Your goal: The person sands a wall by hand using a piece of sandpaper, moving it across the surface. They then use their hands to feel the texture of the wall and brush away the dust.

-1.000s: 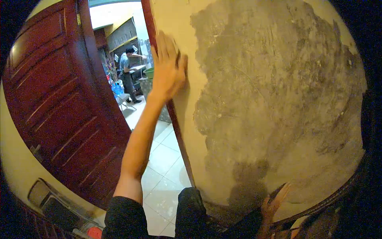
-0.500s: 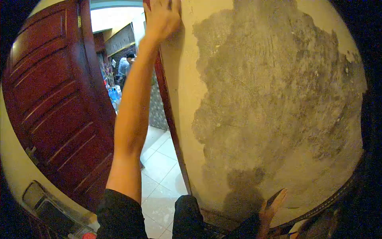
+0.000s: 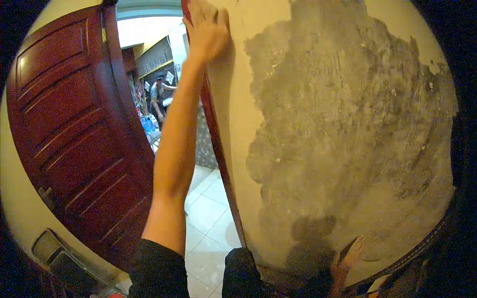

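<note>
My left hand [image 3: 208, 31] is raised high at the top, at the end of an outstretched arm. Its fingers are bent over the edge of the dark red door frame [image 3: 218, 144], where it meets the yellow wall; the fingertips are partly cut off by the view. Low on the right, my right hand [image 3: 352, 253] is against or close to the wall, fingers straight and holding nothing visible. Between the hands spreads a large grey patch of bare plaster [image 3: 328, 109], with ragged edges where the yellow paint [image 3: 236, 99] stops.
A dark red panelled door [image 3: 64, 119] stands to the left. Through the doorway are a white tiled floor [image 3: 208, 208] and a person [image 3: 158, 94] near blue bottles [image 3: 148, 124]. A black folding chair [image 3: 69, 268] is at the lower left. My knee [image 3: 240, 270] shows below.
The whole view has shifted slightly, so the door and wall sit a little further right. Both hands keep their places. The person beyond the doorway has changed posture, one arm reaching out.
</note>
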A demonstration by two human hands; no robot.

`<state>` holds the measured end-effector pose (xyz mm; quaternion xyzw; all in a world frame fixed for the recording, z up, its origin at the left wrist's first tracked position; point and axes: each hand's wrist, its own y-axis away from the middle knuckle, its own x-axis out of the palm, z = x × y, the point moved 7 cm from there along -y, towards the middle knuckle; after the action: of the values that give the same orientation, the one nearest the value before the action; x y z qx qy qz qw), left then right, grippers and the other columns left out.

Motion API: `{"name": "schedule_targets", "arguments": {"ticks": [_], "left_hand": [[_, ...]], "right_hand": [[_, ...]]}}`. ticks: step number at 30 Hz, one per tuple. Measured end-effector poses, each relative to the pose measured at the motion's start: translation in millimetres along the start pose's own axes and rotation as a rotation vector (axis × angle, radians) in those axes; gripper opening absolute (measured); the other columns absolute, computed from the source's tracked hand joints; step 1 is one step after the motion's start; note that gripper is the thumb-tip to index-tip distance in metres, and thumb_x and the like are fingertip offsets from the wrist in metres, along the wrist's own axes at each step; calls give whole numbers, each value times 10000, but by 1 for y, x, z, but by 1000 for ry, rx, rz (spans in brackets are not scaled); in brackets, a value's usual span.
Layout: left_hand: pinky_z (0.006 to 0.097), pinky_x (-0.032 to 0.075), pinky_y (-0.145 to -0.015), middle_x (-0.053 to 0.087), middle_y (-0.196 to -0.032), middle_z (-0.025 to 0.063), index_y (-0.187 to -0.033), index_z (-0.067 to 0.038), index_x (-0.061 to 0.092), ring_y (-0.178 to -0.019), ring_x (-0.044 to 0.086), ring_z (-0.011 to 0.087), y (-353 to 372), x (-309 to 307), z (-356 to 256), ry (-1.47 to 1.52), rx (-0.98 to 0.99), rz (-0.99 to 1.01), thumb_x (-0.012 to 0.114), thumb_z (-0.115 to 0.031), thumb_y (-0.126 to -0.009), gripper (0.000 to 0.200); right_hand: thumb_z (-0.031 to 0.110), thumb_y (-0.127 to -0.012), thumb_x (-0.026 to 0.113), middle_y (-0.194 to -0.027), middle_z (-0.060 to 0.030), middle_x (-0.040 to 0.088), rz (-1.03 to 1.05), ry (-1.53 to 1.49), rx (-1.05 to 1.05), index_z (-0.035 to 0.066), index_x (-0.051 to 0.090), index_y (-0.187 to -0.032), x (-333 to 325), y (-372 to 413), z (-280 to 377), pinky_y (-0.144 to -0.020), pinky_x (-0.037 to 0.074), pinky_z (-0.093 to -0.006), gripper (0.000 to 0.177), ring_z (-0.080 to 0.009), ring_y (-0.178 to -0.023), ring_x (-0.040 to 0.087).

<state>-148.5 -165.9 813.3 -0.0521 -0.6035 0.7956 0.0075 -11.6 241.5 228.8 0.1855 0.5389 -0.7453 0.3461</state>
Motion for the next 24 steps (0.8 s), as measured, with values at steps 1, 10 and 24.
{"name": "schedule_targets", "arguments": {"ticks": [1,10,24], "left_hand": [[495,78,-1161,150,-1512,310,-1431,73,242,-1422,95,437,-21,-1,19,198,-154,-66,345,-363,-1004,619],[589,94,-1135,126,-1514,319,-1413,53,311,-1415,92,472,111,-12,-36,236,-22,-143,441,-259,-965,561],[538,104,-1155,145,-1509,319,-1400,93,271,-1424,104,439,132,-10,-27,177,-40,-90,469,-299,-940,637]], "right_hand": [[427,-919,432,-1545,-262,134,-40,-56,-12,-60,154,-1477,-2,0,2,-1157,86,-522,791,-444,-1427,107],[330,-848,494,-1547,-265,125,-55,-175,35,-50,160,-1481,-10,0,10,-1160,88,-512,810,-431,-1432,101],[209,-794,531,-1557,-238,126,103,-40,180,-27,134,-1494,-31,0,47,-1172,81,-479,839,-397,-1443,94]]}}
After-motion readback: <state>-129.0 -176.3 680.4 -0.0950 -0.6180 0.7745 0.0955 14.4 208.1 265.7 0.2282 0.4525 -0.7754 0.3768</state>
